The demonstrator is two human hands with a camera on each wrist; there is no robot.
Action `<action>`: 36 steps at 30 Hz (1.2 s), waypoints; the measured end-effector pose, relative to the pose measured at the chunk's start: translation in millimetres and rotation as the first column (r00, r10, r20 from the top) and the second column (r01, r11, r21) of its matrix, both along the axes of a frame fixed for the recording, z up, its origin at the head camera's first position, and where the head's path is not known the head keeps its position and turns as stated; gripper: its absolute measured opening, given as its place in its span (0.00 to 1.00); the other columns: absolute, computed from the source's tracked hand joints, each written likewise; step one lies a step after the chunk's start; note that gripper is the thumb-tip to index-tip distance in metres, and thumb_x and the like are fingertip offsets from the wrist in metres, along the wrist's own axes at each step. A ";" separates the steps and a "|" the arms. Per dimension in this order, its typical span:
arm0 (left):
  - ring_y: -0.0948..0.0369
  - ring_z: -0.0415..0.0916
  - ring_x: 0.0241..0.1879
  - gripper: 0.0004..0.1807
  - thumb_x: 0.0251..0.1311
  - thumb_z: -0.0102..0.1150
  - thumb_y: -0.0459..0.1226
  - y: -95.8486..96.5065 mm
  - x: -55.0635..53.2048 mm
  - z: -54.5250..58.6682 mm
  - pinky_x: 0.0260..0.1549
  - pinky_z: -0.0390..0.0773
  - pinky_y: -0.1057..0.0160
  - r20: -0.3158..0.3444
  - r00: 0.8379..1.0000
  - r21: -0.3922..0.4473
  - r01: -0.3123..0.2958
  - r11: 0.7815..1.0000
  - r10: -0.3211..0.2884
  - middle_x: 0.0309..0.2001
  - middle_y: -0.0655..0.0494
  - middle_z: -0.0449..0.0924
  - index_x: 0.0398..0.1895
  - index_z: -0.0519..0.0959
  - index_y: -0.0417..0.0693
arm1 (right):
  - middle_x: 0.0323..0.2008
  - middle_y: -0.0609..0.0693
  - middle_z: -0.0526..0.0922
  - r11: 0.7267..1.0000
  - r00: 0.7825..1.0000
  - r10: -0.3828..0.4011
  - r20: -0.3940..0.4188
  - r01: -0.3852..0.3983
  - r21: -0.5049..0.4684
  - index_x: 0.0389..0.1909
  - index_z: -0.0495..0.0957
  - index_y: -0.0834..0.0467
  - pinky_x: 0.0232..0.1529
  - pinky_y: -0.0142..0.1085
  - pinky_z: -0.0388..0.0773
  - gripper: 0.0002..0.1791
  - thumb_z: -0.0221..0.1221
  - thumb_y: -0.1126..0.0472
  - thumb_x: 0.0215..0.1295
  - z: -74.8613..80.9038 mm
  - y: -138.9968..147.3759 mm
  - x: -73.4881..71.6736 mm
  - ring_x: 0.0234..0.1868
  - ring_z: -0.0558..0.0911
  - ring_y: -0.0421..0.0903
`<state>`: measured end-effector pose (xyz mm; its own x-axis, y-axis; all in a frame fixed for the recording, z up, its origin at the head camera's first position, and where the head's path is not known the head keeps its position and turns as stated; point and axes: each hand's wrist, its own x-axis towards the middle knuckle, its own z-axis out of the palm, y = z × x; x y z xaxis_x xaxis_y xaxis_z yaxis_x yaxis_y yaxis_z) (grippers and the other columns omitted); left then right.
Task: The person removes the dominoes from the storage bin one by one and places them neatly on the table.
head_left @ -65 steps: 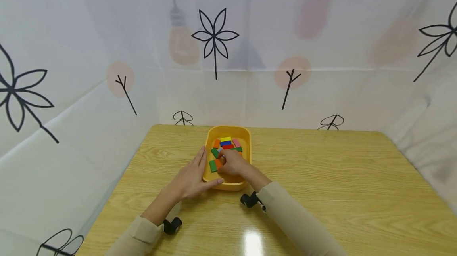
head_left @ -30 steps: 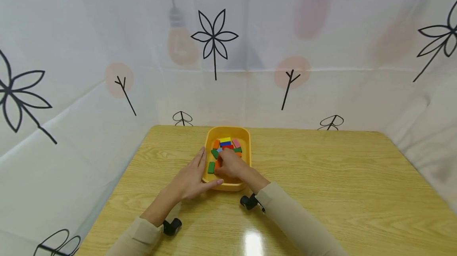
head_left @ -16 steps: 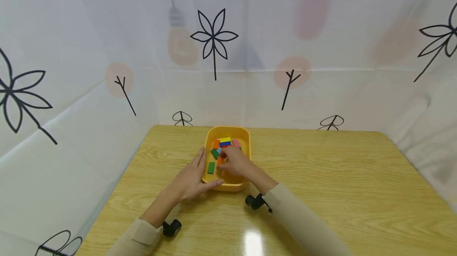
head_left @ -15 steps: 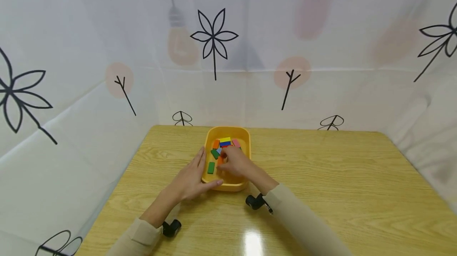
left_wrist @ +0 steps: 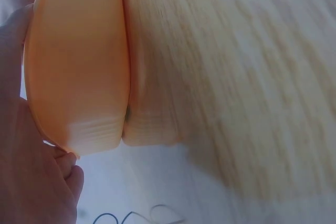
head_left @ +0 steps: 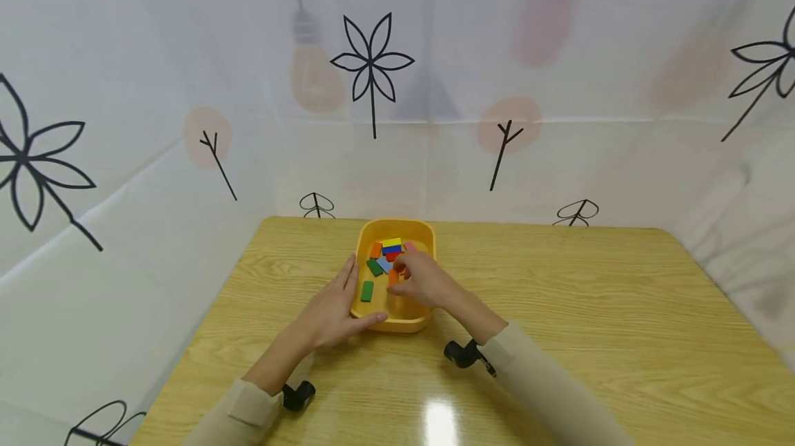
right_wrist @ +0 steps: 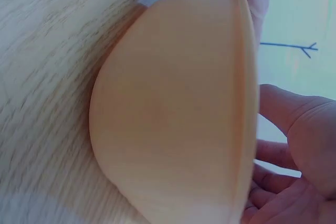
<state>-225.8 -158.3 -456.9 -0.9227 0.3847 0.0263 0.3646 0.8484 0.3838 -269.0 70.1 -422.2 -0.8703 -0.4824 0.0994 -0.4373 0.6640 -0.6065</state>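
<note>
A wood-grain table [head_left: 559, 294] bears a smooth yellow tray [head_left: 399, 326], round-cornered and deep-walled. The left hand [head_left: 330, 311] lies straight-fingered against its side, thumb on the near rim; the right hand [head_left: 428, 282], inside the tray, pinches an orange block [head_left: 394, 277] (a plain oblong) between thumb and fingers. A similar green block [head_left: 367, 291] lies flat nearby.

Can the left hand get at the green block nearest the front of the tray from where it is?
Probably yes: the green block lies uncovered close beside the left hand. Only the rim of the yellow tray seems in the way, so the hand would have to lift over it.
</note>
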 end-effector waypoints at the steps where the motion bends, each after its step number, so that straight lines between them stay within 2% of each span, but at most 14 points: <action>1: 0.46 0.51 0.78 0.63 0.62 0.49 0.74 0.0 0.3 -0.3 0.72 0.63 0.45 0.002 1.000 -0.003 -0.002 1.000 0.002 0.84 0.53 0.30 0.83 0.37 0.44 | 0.45 0.55 0.85 1.000 1.000 0.001 -0.004 -0.001 -0.006 0.44 0.82 0.64 0.51 0.45 0.82 0.16 0.73 0.60 0.61 1.0 2.1 1.1 0.45 0.83 0.53; 7: 0.44 0.53 0.78 0.64 0.60 0.47 0.76 0.3 0.6 -0.4 0.71 0.64 0.44 0.012 1.000 -0.014 -0.009 1.000 0.009 0.84 0.51 0.31 0.83 0.38 0.43 | 0.45 0.54 0.84 1.000 1.000 0.006 -0.031 -0.007 -0.007 0.49 0.82 0.65 0.49 0.43 0.82 0.19 0.73 0.59 0.61 7.7 13.0 6.1 0.46 0.82 0.53; 22: 0.45 0.51 0.78 0.63 0.61 0.49 0.74 -1.0 -1.1 -0.9 0.72 0.62 0.44 0.024 1.000 -0.008 -0.019 1.000 0.019 0.83 0.53 0.30 0.84 0.38 0.45 | 0.42 0.51 0.82 1.000 0.997 0.017 -0.076 -0.018 -0.012 0.48 0.83 0.63 0.44 0.39 0.79 0.17 0.73 0.60 0.61 17.4 34.0 11.0 0.44 0.79 0.53; 28: 0.46 0.52 0.78 0.64 0.60 0.48 0.76 0.1 -1.5 -0.1 0.72 0.62 0.44 0.020 1.000 -0.009 -0.020 1.000 0.020 0.83 0.53 0.30 0.84 0.37 0.45 | 0.43 0.52 0.83 0.999 0.994 0.032 -0.105 -0.032 -0.001 0.49 0.83 0.64 0.45 0.40 0.79 0.17 0.73 0.61 0.61 20.8 42.4 11.0 0.43 0.80 0.52; 36: 0.45 0.52 0.78 0.64 0.60 0.49 0.76 0.9 -0.2 1.1 0.72 0.62 0.44 0.022 1.000 -0.004 -0.021 1.000 0.021 0.84 0.51 0.31 0.84 0.38 0.45 | 0.43 0.52 0.82 1.000 0.995 0.016 -0.097 -0.016 0.005 0.48 0.83 0.63 0.45 0.40 0.79 0.18 0.73 0.59 0.61 22.2 53.8 12.1 0.44 0.80 0.52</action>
